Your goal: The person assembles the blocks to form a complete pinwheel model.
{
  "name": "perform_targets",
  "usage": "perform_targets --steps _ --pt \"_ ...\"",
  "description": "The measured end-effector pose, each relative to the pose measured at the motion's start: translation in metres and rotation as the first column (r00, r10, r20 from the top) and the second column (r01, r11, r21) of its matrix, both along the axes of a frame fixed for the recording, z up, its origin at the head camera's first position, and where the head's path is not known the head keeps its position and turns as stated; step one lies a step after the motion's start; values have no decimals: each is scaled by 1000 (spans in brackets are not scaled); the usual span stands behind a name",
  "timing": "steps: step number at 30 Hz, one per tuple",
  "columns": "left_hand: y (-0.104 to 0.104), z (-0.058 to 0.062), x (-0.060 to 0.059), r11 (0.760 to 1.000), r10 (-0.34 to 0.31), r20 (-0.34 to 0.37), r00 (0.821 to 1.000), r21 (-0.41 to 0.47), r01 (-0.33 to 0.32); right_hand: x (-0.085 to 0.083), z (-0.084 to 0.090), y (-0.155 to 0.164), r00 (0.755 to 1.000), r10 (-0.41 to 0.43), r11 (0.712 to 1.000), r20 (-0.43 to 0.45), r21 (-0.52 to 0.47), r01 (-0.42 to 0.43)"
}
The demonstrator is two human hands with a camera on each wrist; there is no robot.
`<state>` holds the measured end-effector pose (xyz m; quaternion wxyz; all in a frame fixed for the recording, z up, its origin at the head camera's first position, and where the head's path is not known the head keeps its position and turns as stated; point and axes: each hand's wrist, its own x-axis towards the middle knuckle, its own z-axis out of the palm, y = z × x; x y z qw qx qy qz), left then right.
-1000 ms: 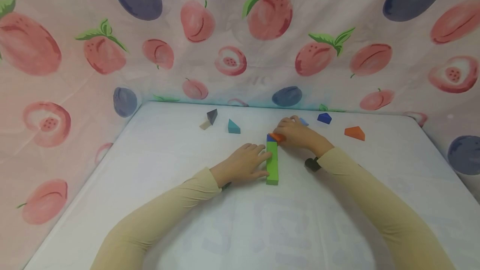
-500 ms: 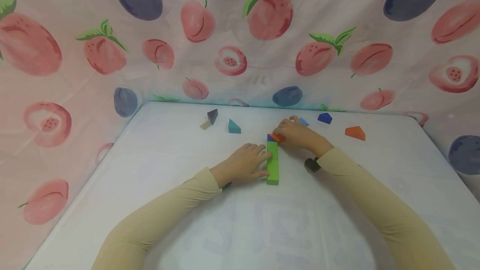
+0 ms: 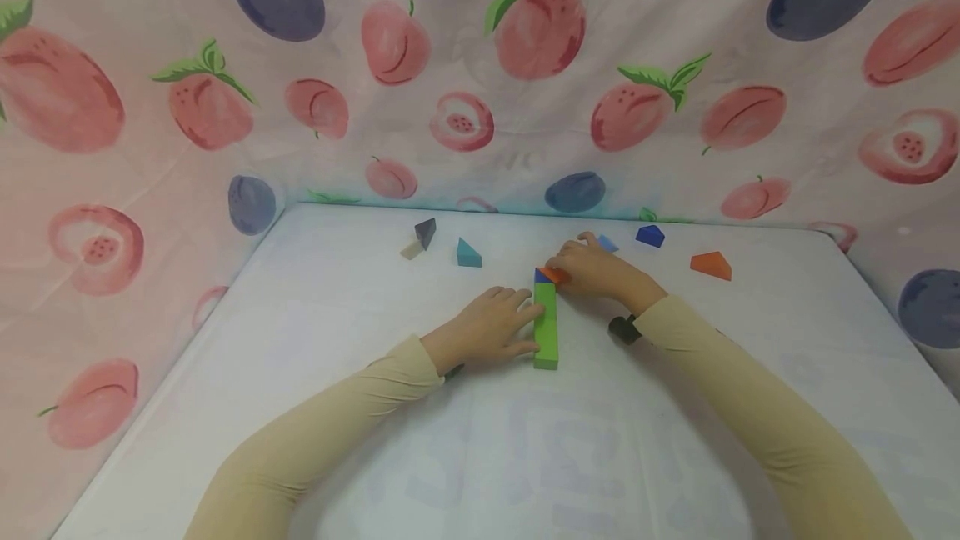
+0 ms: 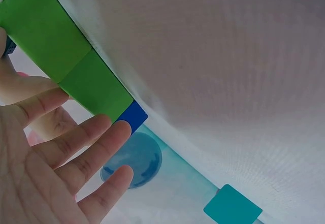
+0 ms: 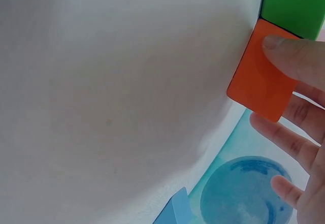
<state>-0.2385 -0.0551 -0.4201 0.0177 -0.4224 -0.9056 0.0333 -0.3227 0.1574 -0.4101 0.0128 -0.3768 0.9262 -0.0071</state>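
Two green blocks (image 3: 546, 325) lie end to end in a row, seam visible in the left wrist view. At the row's far end sits a small blue block (image 4: 132, 116). An orange block (image 5: 260, 74) lies against it, its slanted edge beside the blue one. My left hand (image 3: 486, 328) reaches in from the left with spread, fairly straight fingers touching the green blocks. My right hand (image 3: 595, 267) pinches the orange block, thumb pressed on its near face. Its fingers behind that block are partly hidden.
Toward the back left are a dark grey triangular block (image 3: 425, 232), a beige piece (image 3: 411, 250) and a teal block (image 3: 468, 254). Back right hold a light blue block (image 3: 607, 244), a dark blue block (image 3: 650, 236) and an orange block (image 3: 711, 266). Fruit-patterned cloth (image 3: 465, 48) rises behind.
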Motion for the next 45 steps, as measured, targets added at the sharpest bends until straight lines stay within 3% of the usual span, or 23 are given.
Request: perform_targets --steps 20,31,45 --pt "0 1 1 1000 1 12 1000 3 -1 4 -1 2 1000 10 1000 -20 -26 -10" --pt "0 1 1 1000 1 13 1000 6 -1 5 4 -2 995 -47 999 83 -16 49" --pt "0 1 1 1000 -6 13 1000 12 5 3 0 -6 998 48 999 48 14 -49"
